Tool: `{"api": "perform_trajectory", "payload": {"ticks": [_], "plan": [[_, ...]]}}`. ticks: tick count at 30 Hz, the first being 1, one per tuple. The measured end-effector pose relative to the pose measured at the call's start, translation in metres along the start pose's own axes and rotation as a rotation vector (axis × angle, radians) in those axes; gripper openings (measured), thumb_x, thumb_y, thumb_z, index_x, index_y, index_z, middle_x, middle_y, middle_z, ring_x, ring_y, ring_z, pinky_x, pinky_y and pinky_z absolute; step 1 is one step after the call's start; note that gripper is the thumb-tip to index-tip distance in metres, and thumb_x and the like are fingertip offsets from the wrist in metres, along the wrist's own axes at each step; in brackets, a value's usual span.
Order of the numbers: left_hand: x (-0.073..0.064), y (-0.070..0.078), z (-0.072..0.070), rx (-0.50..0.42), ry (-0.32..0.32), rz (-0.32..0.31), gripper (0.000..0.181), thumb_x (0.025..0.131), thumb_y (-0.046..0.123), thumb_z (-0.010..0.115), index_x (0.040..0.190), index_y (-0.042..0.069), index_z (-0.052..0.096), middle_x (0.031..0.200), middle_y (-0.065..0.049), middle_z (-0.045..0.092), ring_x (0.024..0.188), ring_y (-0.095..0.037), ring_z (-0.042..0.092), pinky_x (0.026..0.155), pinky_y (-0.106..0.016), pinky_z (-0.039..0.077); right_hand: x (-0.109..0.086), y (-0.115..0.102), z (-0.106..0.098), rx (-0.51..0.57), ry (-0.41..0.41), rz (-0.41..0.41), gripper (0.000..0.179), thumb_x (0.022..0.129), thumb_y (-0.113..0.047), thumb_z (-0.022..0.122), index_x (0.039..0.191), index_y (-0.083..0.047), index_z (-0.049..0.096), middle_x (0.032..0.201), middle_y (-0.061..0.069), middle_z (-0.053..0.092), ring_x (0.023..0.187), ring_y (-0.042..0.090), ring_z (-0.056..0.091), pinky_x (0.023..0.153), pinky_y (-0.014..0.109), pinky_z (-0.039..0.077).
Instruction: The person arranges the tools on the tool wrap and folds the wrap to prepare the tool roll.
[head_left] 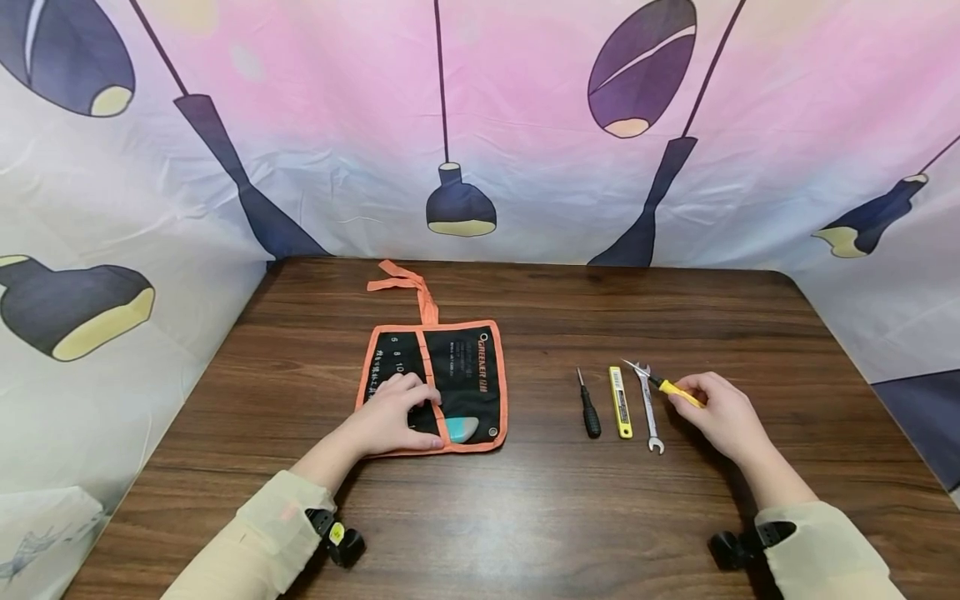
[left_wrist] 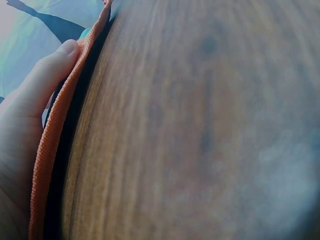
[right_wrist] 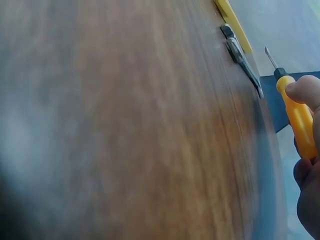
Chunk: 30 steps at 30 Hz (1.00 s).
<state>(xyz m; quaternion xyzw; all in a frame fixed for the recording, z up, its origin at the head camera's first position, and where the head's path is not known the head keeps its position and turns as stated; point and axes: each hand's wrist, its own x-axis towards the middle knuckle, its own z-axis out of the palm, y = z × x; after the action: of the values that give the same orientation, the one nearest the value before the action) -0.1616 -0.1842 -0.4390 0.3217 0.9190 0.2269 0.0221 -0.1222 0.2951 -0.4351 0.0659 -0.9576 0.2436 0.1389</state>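
Note:
A black tool pouch (head_left: 468,367) with orange edging lies flat on the table at centre left. My left hand (head_left: 393,414) rests on its lower left part, the thumb and index finger spread apart across the orange strip. In the left wrist view the thumb (left_wrist: 47,75) lies by the orange edging. A teal and grey tool handle (head_left: 462,429) shows beside the thumb. In my right hand (head_left: 720,408) is a small screwdriver (head_left: 678,393) with a yellow handle, held between thumb and fingers just over the wrench. Its tip points left and away, and in the right wrist view its yellow handle (right_wrist: 299,117) is plain.
Left of my right hand lie a silver open-ended wrench (head_left: 650,417), a flat yellow tool or case (head_left: 621,402) and a black screwdriver (head_left: 590,412), side by side. Orange ties (head_left: 420,292) stretch from the pouch's far edge. A printed cloth (head_left: 360,167) hangs behind the wooden table (head_left: 525,525).

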Motion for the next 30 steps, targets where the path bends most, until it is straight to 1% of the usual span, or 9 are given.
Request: {"api": "perform_trajectory", "payload": {"ticks": [5, 12, 15, 23, 30], "plan": [[-0.001, 0.0, 0.0, -0.002, -0.001, -0.004, 0.052, 0.071, 0.066, 0.067, 0.106, 0.028, 0.06, 0.097, 0.011, 0.046, 0.092, -0.013, 0.04, 0.084, -0.04, 0.036, 0.003, -0.006, 0.001, 0.018, -0.024, -0.003, 0.013, 0.082, -0.014, 0.07, 0.09, -0.004, 0.065, 0.083, 0.006, 0.057, 0.07, 0.02, 0.046, 0.061, 0.035, 0.036], [-0.001, 0.001, 0.0, -0.001, 0.002, 0.001, 0.051, 0.071, 0.065, 0.068, 0.105, 0.028, 0.059, 0.095, 0.011, 0.046, 0.09, -0.012, 0.04, 0.082, -0.039, 0.036, 0.008, -0.014, 0.007, 0.035, -0.003, -0.044, 0.01, 0.081, -0.01, 0.072, 0.088, -0.006, 0.066, 0.081, 0.004, 0.057, 0.069, 0.017, 0.046, 0.06, 0.034, 0.037], [-0.001, 0.0, 0.0, 0.002, 0.006, 0.006, 0.051, 0.071, 0.064, 0.068, 0.105, 0.027, 0.059, 0.095, 0.011, 0.045, 0.09, -0.012, 0.04, 0.081, -0.038, 0.036, 0.01, -0.019, 0.01, 0.044, -0.008, -0.054, 0.01, 0.081, -0.01, 0.071, 0.088, -0.006, 0.065, 0.082, 0.004, 0.057, 0.069, 0.017, 0.046, 0.06, 0.034, 0.038], [-0.001, 0.001, -0.001, 0.008, 0.009, -0.001, 0.052, 0.071, 0.065, 0.068, 0.104, 0.027, 0.059, 0.094, 0.01, 0.045, 0.09, -0.013, 0.04, 0.08, -0.038, 0.036, 0.017, -0.031, 0.013, 0.081, -0.045, -0.066, 0.015, 0.083, -0.014, 0.07, 0.093, -0.005, 0.065, 0.085, 0.004, 0.057, 0.068, 0.016, 0.047, 0.058, 0.031, 0.039], [0.0, 0.001, 0.0, 0.012, 0.004, -0.01, 0.053, 0.07, 0.067, 0.067, 0.104, 0.027, 0.058, 0.095, 0.01, 0.045, 0.09, -0.013, 0.04, 0.08, -0.038, 0.037, 0.021, -0.041, 0.017, 0.099, -0.066, -0.081, 0.013, 0.083, -0.014, 0.069, 0.092, -0.006, 0.064, 0.086, 0.004, 0.057, 0.069, 0.016, 0.046, 0.059, 0.031, 0.038]]}}
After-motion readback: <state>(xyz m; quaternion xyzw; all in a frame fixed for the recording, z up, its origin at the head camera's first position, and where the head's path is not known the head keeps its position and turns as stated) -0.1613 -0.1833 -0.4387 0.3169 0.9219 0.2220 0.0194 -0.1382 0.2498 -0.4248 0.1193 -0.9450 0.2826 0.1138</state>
